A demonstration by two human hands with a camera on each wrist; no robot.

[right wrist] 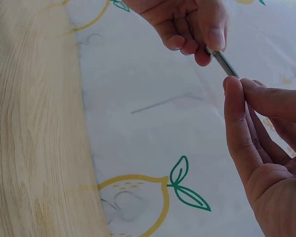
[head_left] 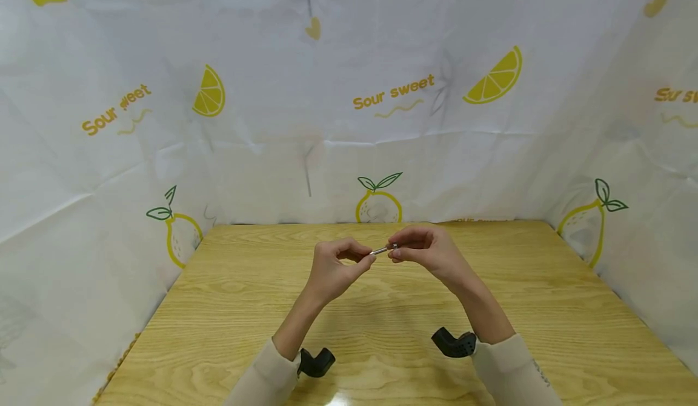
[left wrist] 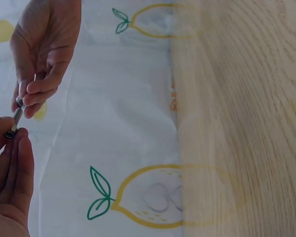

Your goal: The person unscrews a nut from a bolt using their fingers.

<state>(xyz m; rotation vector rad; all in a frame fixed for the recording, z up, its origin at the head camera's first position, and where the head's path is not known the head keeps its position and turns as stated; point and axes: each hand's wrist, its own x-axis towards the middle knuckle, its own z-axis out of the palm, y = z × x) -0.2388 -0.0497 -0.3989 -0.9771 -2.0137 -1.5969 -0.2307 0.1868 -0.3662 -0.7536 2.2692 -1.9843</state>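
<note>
A short silver bolt point(head_left: 379, 251) is held in the air above the table, between both hands. My left hand point(head_left: 337, 266) pinches one end between thumb and fingers. The other end is pinched by my right hand point(head_left: 431, 249), where a small shiny piece point(head_left: 394, 246) shows at the fingertips; whether it is a nut or the bolt's head I cannot tell. Thread shows along the bolt point(right wrist: 225, 64) in the right wrist view. A dark end piece point(left wrist: 10, 134) sits at the left fingertips in the left wrist view. The fingers partly hide both ends.
A wood-grain table point(head_left: 245, 309) lies under the hands. White cloth point(head_left: 272, 169) printed with lemons encloses its back and sides. Black wrist mounts point(head_left: 317, 362) stick out from both light sleeves point(head_left: 512, 369).
</note>
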